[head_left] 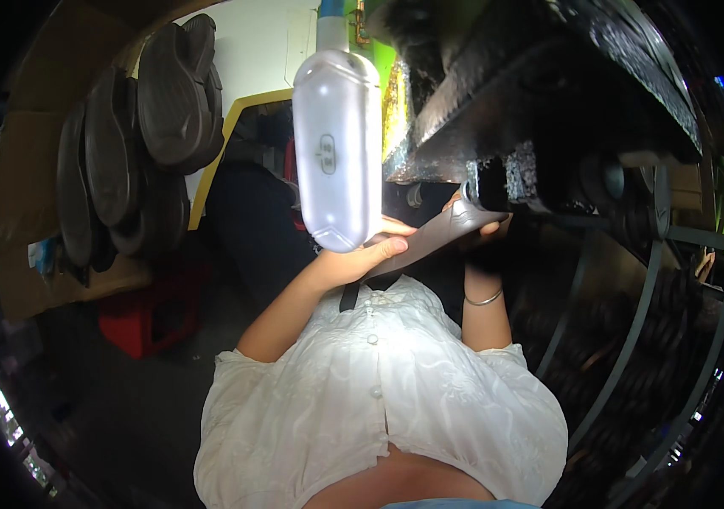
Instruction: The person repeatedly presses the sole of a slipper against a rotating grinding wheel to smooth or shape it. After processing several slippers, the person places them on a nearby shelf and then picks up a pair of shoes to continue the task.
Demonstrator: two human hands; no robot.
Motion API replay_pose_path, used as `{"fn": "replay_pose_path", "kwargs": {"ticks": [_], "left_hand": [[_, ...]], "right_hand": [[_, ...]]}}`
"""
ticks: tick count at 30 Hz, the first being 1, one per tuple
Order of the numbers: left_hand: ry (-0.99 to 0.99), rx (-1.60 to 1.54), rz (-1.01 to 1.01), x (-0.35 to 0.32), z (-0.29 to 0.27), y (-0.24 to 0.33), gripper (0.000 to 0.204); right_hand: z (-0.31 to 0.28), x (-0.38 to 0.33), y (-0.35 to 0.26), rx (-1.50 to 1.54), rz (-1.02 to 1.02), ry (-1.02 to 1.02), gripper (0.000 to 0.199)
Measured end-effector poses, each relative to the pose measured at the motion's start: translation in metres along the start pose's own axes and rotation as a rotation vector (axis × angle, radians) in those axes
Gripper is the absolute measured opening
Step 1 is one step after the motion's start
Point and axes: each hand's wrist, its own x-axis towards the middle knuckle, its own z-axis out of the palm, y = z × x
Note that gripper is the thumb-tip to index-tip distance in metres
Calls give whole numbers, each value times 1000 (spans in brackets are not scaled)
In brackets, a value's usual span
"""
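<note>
A dark grey-brown shoe sole is held slanting in front of my chest, its right end higher and up against the lower parts of a black machine. My left hand grips the lower left end, thumb on top; the hanging lamp covers part of that hand. At the other end my right hand is closed round the sole. Its thumb shows at the near edge and some fingertips at the far edge, while shadow and the sole hide the rest.
A long white lamp hangs close before me, left of the machine. Several dark soles stand in a cardboard box at the left, above a red stool. On the right, a metal rack holds dark pieces.
</note>
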Motion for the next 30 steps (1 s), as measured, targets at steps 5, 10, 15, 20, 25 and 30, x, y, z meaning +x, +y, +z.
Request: {"fn": "replay_pose_path", "kwargs": {"ticks": [5,10,15,20,25,30], "left_hand": [[359,318,264,-5,9,-16,16],[477,-114,-5,-3,-3,-55,26],[283,252,390,-3,12,5,61],[336,664,450,6,11,38,34],[391,596,416,11,6,50,29],[346,567,342,4,-1,47,29]], "right_hand": [[6,-4,0,-299,-289,-38,54],[31,-3,-13,157,-214,-168,53],[41,-1,-7,150,-224,-152,53],[48,-11,2,195,-26,-11,50],[51,-12,3,215,62,-19,41],[62,-15,5,258,65,20,29]]}}
